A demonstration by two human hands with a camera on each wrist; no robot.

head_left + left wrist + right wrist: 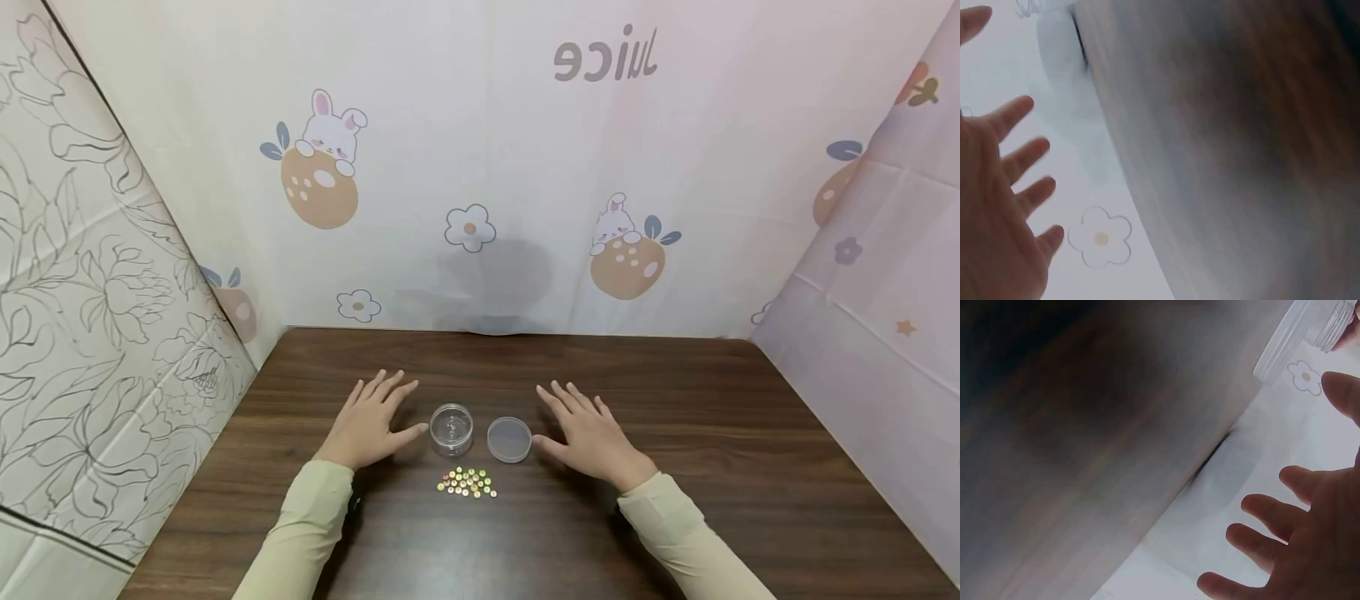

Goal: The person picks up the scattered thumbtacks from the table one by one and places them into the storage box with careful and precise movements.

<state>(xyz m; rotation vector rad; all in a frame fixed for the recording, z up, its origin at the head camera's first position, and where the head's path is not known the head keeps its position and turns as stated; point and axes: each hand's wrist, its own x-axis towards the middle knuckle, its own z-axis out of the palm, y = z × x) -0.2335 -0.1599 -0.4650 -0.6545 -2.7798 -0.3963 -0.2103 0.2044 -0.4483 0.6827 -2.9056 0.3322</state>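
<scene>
A clear round jar (452,431) stands without its lid on the dark wooden table. To its right lies a clear round lid (509,440). Several small shiny yellow-green and orange pieces (467,482), perhaps beads or sequins, are spread in a patch in front of them. My left hand (369,425) is spread palm down to the left of the jar, its thumb tip close to the jar's side. On the other side, my right hand (588,433) has its fingers spread, the thumb tip by the lid's edge. Neither hand holds anything.
The brown wood-grain table (720,467) reaches back to a pale curtain (480,125) printed with rabbits, fruit and flowers. Another curtain (97,250) with line-drawn flowers hangs at the left, and a pinkish one (892,275) at the right.
</scene>
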